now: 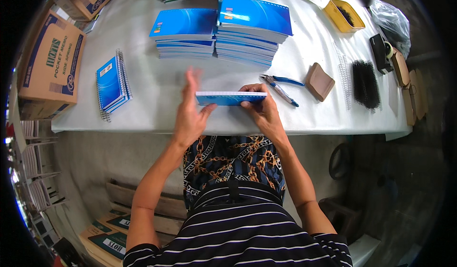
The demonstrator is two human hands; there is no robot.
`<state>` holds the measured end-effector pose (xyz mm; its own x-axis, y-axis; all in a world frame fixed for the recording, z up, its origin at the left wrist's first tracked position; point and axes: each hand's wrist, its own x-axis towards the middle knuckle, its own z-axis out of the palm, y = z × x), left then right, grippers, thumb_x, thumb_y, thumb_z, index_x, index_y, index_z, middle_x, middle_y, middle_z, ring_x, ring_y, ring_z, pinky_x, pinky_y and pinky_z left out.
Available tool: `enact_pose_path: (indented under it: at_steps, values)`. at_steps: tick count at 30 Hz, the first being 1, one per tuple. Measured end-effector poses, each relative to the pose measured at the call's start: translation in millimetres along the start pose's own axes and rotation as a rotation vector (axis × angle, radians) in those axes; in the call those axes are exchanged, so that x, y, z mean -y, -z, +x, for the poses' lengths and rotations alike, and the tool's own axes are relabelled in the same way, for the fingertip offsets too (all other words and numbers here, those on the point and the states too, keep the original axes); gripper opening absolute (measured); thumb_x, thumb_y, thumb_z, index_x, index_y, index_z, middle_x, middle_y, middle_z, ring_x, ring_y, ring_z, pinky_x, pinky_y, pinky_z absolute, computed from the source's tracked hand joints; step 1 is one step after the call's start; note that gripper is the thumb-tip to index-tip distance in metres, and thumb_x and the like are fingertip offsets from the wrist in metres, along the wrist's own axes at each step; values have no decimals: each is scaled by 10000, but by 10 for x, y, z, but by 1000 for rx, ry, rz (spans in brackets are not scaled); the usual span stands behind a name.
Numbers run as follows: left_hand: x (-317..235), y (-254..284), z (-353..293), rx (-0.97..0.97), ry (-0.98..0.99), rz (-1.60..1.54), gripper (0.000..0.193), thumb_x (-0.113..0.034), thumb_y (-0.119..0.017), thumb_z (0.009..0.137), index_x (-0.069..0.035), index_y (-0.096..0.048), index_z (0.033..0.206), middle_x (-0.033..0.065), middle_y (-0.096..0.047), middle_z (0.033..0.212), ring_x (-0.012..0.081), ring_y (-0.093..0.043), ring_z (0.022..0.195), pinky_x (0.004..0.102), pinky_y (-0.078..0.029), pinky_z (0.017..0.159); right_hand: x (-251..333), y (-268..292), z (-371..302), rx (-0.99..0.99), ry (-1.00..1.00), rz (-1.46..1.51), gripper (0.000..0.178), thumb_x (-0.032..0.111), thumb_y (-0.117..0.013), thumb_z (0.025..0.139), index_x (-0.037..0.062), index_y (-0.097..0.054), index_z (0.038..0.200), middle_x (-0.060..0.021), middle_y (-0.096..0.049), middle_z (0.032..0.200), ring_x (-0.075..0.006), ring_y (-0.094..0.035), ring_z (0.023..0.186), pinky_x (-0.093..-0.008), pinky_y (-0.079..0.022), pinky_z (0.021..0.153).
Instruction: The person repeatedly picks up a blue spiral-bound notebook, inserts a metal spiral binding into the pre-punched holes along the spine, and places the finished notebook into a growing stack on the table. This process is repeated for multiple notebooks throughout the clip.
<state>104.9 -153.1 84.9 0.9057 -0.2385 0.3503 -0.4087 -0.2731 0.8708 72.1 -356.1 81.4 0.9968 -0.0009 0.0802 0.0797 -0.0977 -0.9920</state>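
A blue-covered notebook (pixel 228 99) is held on edge just above the table's near side, its row of punched holes along the upper edge. My right hand (pixel 265 109) grips its right end, thumb on the near cover and fingers behind. At the other end, my left hand (pixel 190 112) has its fingers stretched upward, slightly blurred, with the thumb at the notebook's lower left corner. Blue-handled pliers (pixel 282 87) lie with jaws apart beside my right hand. Beyond my hands stand two stacks of blue notebooks, a left stack (pixel 184 29) and a taller right stack (pixel 252 29).
Spiral-bound blue notebooks (pixel 113 82) lie at the left, near a cardboard box (pixel 52 62). On the right are a brown block (pixel 320 82), black wire coils (pixel 365 84), pale coils (pixel 343 76), a yellow tub (pixel 343 15) and a black tape dispenser (pixel 381 53).
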Motion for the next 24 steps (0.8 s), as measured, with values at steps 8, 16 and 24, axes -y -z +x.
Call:
enact_pose_path:
  at_steps: [8, 16, 24]
  values:
    - [-533, -320, 489, 384, -425, 731, 675, -302, -643, 866, -129, -394, 1470, 81, -474, 1459, 358, -440, 1334, 539, -352, 1074, -13, 192, 14, 77, 93, -291, 359, -5, -684, 838, 6, -509, 1151, -143, -641, 1021, -275, -627, 981, -346, -479, 841]
    - [-505, -404, 473, 392, -473, 686, 608, -265, -666, 848, -187, -478, 1421, 21, -605, 1324, 298, -570, 1220, 472, -451, 1007, 20, 2639, 607, -771, 46, -1038, 130, 79, -709, 821, -21, -686, 901, -201, -653, 938, -301, -634, 885, -396, -502, 774]
    - [-509, -410, 469, 327, -442, 727, 639, -323, -657, 841, -152, -467, 1427, 50, -621, 1297, 309, -574, 1215, 467, -457, 1003, -279, 2904, 569, -540, -220, -1457, 223, 122, -608, 853, 12, -638, 1045, -211, -623, 1044, -358, -628, 973, -477, -501, 786]
